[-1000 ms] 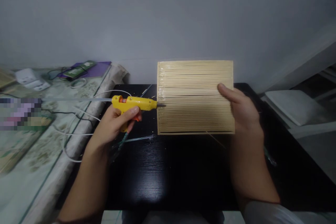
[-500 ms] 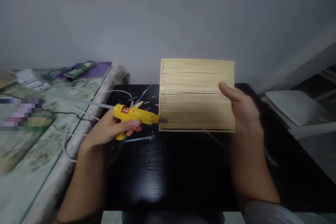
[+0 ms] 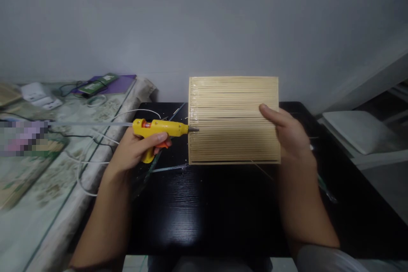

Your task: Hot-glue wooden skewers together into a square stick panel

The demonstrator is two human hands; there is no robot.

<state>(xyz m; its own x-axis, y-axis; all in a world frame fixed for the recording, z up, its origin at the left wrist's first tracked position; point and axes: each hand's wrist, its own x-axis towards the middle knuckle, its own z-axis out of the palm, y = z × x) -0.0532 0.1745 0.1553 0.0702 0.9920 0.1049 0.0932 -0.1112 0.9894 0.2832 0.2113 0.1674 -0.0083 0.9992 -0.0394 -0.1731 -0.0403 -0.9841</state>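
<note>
My left hand (image 3: 137, 146) is closed around a yellow hot glue gun (image 3: 164, 128), its fingers by the orange trigger. A clear glue stick (image 3: 92, 123) sticks out of the gun's back end. The metal nozzle overlaps the left edge of a panel of thin wooden sticks (image 3: 234, 121); whether it touches cannot be made out. Shiny glue shows along the panel's left side. My right hand (image 3: 291, 134) grips the panel's right edge, thumb on the near face and fingers hidden behind. The panel is held upright above the black table (image 3: 223, 212).
Glue sticks (image 3: 170, 168) and scraps lie on the table behind the gun. On the left, a glass-topped surface carries white adapters (image 3: 40, 95), a purple book (image 3: 124, 84) and a green packet (image 3: 100, 84). White cable (image 3: 78, 174) trails there. A white stool (image 3: 353, 129) stands right.
The glue gun has moved up along the panel's left edge and tilted to nearly level. My right hand has shifted the panel slightly left and down.
</note>
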